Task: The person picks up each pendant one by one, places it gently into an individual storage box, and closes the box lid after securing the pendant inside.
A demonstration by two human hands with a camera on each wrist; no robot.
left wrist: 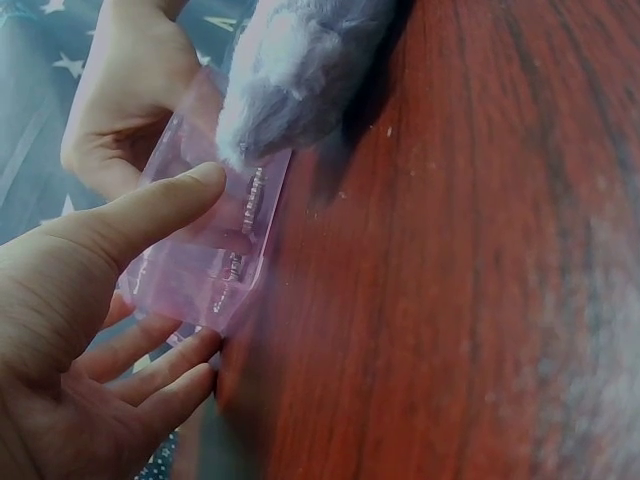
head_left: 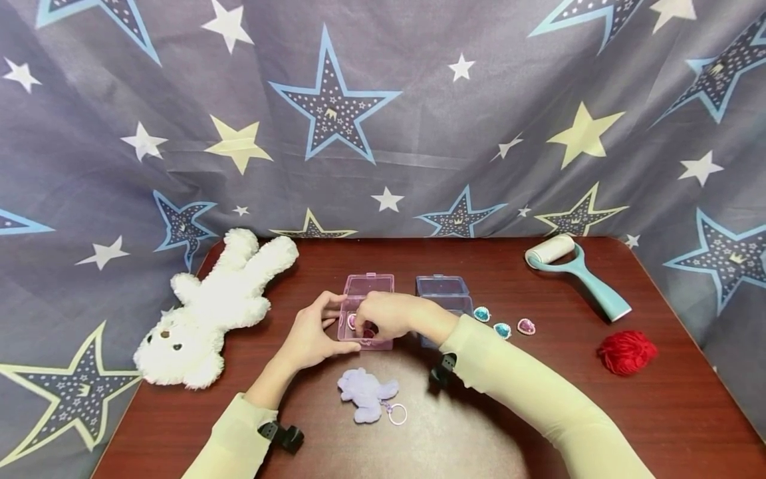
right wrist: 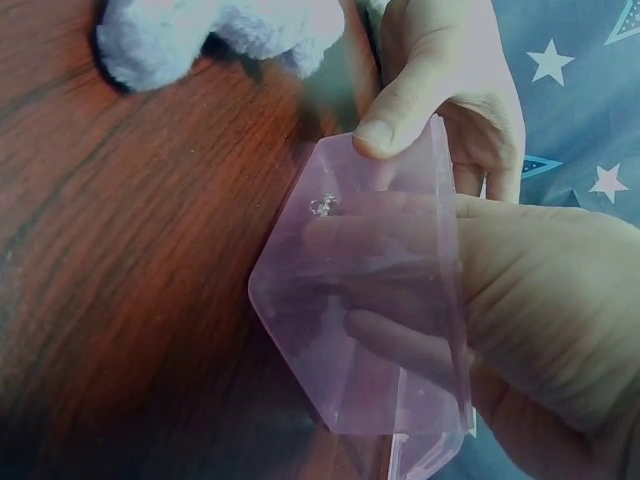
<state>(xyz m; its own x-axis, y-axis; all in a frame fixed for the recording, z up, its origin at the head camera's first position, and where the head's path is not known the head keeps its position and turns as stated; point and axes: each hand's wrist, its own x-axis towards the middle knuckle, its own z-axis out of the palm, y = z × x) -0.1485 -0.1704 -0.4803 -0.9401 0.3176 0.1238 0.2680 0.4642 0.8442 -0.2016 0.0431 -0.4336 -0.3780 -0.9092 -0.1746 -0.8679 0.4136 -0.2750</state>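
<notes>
A clear pink plastic box (head_left: 383, 344) stands on the table with its lid raised. My left hand (head_left: 311, 336) holds it at its left end, the thumb (left wrist: 170, 210) against the front wall and the fingers around the side. My right hand (head_left: 389, 314) reaches into the box from above. Through the wall, its fingers (right wrist: 345, 235) and thumb show apart, beside a small silvery piece (right wrist: 322, 205). A pink gem trinket with a pale beaded rim (head_left: 352, 321) lies inside at the left. The right hand hides part of the interior.
A blue lidded box (head_left: 443, 286) stands open to the right, partly behind the right arm. Beyond are teal gems (head_left: 503, 330), a pink gem (head_left: 526, 326), a lint roller (head_left: 589, 279) and red yarn (head_left: 627, 352). A lilac plush keychain (head_left: 366, 394) lies in front; a white plush (head_left: 209, 306) lies left.
</notes>
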